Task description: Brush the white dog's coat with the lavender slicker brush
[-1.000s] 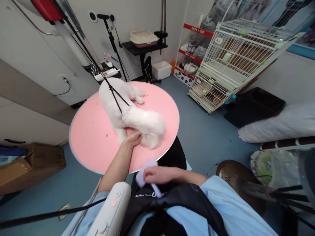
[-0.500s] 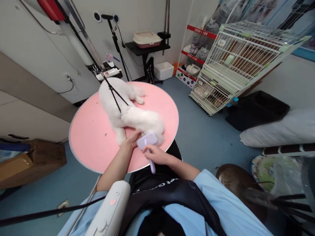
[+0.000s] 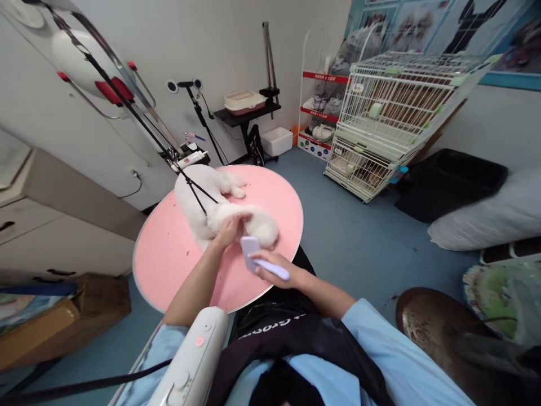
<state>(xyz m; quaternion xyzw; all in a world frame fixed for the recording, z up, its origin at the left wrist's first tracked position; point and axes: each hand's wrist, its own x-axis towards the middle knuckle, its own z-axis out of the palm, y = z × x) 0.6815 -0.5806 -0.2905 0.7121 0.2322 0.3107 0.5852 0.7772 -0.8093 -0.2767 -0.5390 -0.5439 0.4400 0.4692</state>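
Observation:
A fluffy white dog [image 3: 196,194] lies on a round pink grooming table [image 3: 169,270], a black strap looped round its body. My left hand [image 3: 230,230] is closed on the dog's fur beside its head, its fingertips partly hidden. In my right hand [image 3: 276,269] is a lilac slicker brush [image 3: 250,251], held by the handle. The brush head is just in front of the dog's head, close to the fur; whether the two touch I cannot tell.
A white tube [image 3: 192,159] lies on a small tray behind the table. Wire cages [image 3: 389,118] stand on the right, near a shelf rack [image 3: 319,110]. A pale dryer-like device [image 3: 192,355] is close by my left arm. A brown round stool [image 3: 426,321] stands right.
My view has tilted up and shifted. The brush has turned, its handle now pointing right, and its head is lower against the dog. My left hand is farther up beside the dog's head.

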